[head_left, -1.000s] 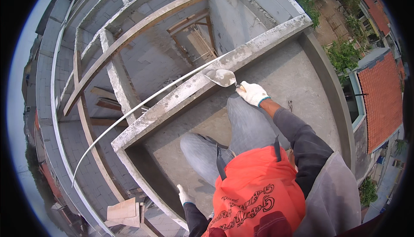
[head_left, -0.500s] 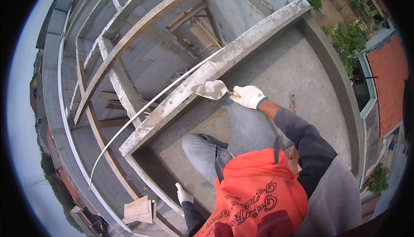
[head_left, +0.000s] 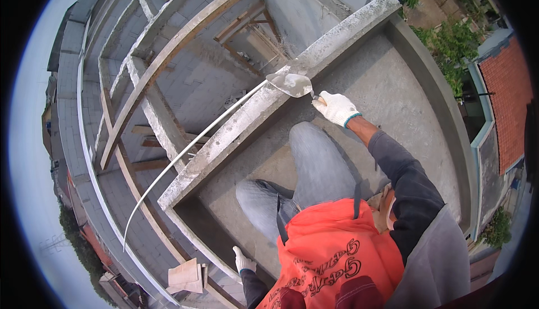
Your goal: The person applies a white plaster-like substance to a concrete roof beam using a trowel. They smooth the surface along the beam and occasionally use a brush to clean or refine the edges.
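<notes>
My right hand [head_left: 338, 108], in a white knitted glove, is closed round the handle of a trowel [head_left: 293, 85]. The trowel's broad blade, smeared with pale mortar, lies over the top of the rough concrete ledge [head_left: 247, 115]; whether it touches the surface I cannot tell. Down at the lower left, my left hand [head_left: 244, 259], gloved as well, is by the low side wall [head_left: 196, 239] with a finger stretched out and nothing visible in it. My bent knees in grey jeans face the ledge from inside the concrete trough.
Beyond the ledge is a deep drop into block-walled rooms crossed by concrete beams and a curved timber [head_left: 179, 42]. A thin white pipe [head_left: 168, 166] meets the ledge close to the trowel. Thin boards [head_left: 186, 276] lie lower left. A curved rim [head_left: 443, 84] bounds the trough's right.
My right hand and the trowel have moved forward and to the right along the ledge, the blade now farther over its top. My left hand stays by the side wall.
</notes>
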Tool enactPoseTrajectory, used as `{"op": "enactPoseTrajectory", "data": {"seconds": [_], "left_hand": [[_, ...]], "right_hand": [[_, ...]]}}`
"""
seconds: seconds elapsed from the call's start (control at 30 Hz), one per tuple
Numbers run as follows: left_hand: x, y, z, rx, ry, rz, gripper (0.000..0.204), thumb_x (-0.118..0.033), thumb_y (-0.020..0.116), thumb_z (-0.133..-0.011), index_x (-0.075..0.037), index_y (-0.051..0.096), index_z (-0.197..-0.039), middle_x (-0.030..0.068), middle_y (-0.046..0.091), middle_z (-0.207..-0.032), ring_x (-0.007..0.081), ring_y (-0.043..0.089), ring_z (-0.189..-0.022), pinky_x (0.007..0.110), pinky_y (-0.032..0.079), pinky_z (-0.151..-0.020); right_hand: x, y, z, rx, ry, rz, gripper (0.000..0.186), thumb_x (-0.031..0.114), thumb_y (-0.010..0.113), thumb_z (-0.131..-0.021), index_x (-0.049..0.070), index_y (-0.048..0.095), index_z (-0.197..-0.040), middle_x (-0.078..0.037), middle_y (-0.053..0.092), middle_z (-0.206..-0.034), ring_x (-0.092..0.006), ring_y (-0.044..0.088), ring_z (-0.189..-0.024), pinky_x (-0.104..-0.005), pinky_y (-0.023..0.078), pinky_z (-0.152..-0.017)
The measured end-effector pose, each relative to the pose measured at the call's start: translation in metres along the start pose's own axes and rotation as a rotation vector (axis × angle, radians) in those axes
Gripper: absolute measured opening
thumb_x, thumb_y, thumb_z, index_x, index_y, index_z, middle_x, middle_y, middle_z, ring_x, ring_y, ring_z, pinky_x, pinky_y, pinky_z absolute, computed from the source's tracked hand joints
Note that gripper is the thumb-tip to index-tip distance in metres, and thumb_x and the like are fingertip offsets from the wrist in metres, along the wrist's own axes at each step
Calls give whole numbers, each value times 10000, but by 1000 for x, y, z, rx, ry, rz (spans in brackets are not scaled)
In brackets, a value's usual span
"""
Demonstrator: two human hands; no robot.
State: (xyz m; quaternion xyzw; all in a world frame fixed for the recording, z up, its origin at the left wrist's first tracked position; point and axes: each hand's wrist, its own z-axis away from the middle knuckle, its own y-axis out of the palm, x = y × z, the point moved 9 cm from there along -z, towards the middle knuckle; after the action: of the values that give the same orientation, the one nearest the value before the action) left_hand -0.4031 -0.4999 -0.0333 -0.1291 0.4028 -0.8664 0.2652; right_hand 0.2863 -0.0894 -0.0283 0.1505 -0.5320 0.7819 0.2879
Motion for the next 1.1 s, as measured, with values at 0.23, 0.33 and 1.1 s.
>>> {"op": "enactPoseTrajectory", "data": {"seconds": [0.23,0.33,1.1], "left_hand": [[-55,-27,-14,-109,145,-31,1080,-22,837,-852,2,217,-1735,396,642,-1375,505,698,-1161,501,587,-1010],[-106,-43,-5,-89,173,-86,1070,41,796,-826,17,223,-1729,428,593,-1452,545,668,-1246,520,563,-1059],[-511,-156,-44,-195,616,82,1082,-519,808,-976,12,268,-1749,341,187,-1813,498,236,-1676,554,261,-1358]], "right_hand": [[-38,-16,-7,5,60,2,486,563,602,-1089,89,685,-1155,-239,789,-1069,-484,741,-1048,-577,572,-886],[-4,16,17,88,-68,40,478,562,596,-1090,101,689,-1179,-237,789,-1087,-487,740,-1061,-572,571,-908],[-150,-133,-1,-455,403,-356,521,567,630,-1069,114,645,-1324,-243,783,-1157,-504,740,-1080,-581,570,-931]]}}
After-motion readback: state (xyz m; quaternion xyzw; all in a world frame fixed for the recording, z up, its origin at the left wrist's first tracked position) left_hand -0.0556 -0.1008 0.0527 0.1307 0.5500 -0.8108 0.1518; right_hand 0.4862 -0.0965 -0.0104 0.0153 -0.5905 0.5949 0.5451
